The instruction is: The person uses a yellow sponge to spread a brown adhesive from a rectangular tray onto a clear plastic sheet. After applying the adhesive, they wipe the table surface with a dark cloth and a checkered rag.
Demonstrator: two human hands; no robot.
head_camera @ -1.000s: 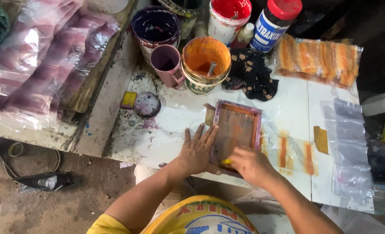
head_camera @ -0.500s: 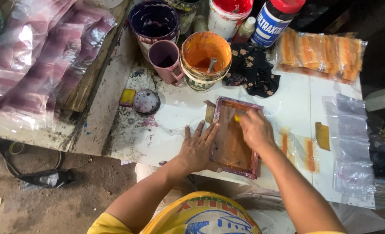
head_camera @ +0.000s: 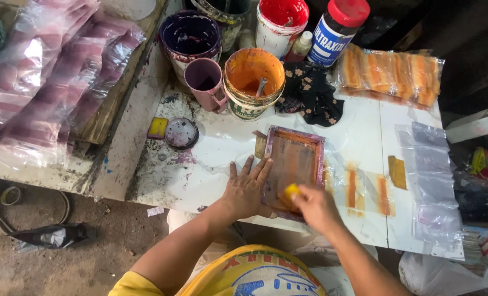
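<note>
On white table (head_camera: 216, 164): left hand (head_camera: 246, 189) steadies printing frame (head_camera: 293, 164); right hand (head_camera: 316, 207) grips yellow squeegee (head_camera: 290, 192).

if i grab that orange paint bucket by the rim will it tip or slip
The orange paint bucket looks squat and wide, so it probably won't tip easily. Its rim is coated in orange paint, so it may be slippery. A tool stands inside, which could shift if jolted.

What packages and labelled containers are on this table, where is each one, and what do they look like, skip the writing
Tall bottle: back edge, right of the red pot; blue-and-white label, red cap.
Orange paint tin: behind the screen frame; round, pale printed label.
Red paint pot: back edge; white sides.
Printed bag stack: back right; clear plastic, orange stripes.
Clear bags: right edge; flat, unprinted.
Small bottle: between pot and tall bottle; pale cap.
</note>
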